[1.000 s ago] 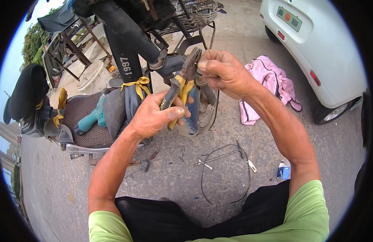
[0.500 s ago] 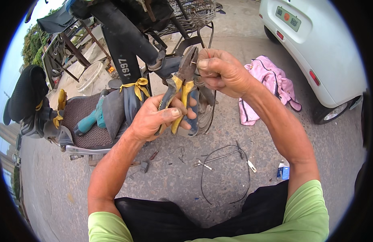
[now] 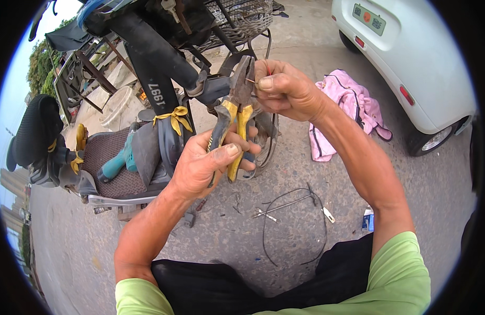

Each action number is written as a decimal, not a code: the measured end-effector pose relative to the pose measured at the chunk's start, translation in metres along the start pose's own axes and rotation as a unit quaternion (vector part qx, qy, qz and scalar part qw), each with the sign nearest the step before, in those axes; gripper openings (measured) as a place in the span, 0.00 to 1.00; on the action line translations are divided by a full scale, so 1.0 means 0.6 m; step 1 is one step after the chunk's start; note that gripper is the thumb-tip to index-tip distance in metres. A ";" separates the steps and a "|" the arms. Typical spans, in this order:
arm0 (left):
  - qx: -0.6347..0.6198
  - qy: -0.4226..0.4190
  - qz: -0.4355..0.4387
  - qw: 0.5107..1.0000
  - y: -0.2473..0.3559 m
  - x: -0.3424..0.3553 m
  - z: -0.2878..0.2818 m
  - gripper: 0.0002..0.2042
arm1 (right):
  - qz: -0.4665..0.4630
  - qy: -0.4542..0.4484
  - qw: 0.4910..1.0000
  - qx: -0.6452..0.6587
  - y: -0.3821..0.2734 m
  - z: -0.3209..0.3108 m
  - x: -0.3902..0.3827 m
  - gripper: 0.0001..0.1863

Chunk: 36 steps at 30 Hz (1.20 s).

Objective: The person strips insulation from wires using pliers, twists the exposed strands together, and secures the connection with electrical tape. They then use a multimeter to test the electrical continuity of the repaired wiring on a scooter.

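My left hand [image 3: 200, 163] is wrapped round the yellow-and-black handles of a pair of pliers [image 3: 241, 94], its worn metal jaws pointing up and away from me. Beside the jaws, my right hand [image 3: 290, 90] is closed in a pinch on a thin wire [image 3: 251, 81]. A short bare length of it reaches to the jaws, and a bit of red shows at my fingers. Whether the jaws grip the wire is hard to make out. Both hands are in front of the electric scooter's dark frame [image 3: 158, 52].
A teal power tool [image 3: 116, 160] lies on the scooter's footboard, near a yellow cloth tie [image 3: 174, 119]. On the ground are a looped black cable [image 3: 264, 231], thin rods and a small blue-and-white box [image 3: 368, 219]. A pink cloth [image 3: 339, 105] lies by a white car [image 3: 410, 58].
The pliers have turned slightly more upright, and their jaws are a little higher and further left. My right hand has shifted slightly left, still pinching the wire. The view has tilted a bit.
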<state>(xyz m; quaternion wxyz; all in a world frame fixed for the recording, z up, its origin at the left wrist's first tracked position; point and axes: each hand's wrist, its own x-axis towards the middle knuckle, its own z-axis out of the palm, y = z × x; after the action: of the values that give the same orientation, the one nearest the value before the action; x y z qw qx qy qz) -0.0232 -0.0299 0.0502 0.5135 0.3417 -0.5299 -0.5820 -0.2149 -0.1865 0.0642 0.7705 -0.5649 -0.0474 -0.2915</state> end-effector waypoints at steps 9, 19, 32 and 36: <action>0.151 0.176 0.090 0.968 0.077 -0.030 -0.067 0.13 | -0.006 0.075 0.991 -0.107 -0.030 -0.033 -0.031 0.15; 0.552 -0.275 -0.176 0.767 -0.170 -0.127 -0.069 0.17 | -0.010 0.086 0.982 -0.166 -0.010 -0.027 -0.011 0.13; 0.509 0.091 0.240 0.822 0.037 0.036 -0.001 0.13 | 0.024 0.093 0.957 -0.273 -0.010 0.007 -0.012 0.10; 0.485 0.090 0.273 0.826 0.075 0.090 0.010 0.13 | 0.020 0.099 0.963 -0.250 -0.010 0.011 -0.008 0.11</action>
<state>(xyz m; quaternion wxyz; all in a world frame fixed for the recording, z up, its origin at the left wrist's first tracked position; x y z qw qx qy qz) -0.0311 -0.0764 0.1031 0.4651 0.4388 -0.7671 -0.0523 -0.2200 -0.1797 0.0696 0.6112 -0.7088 0.1150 -0.3329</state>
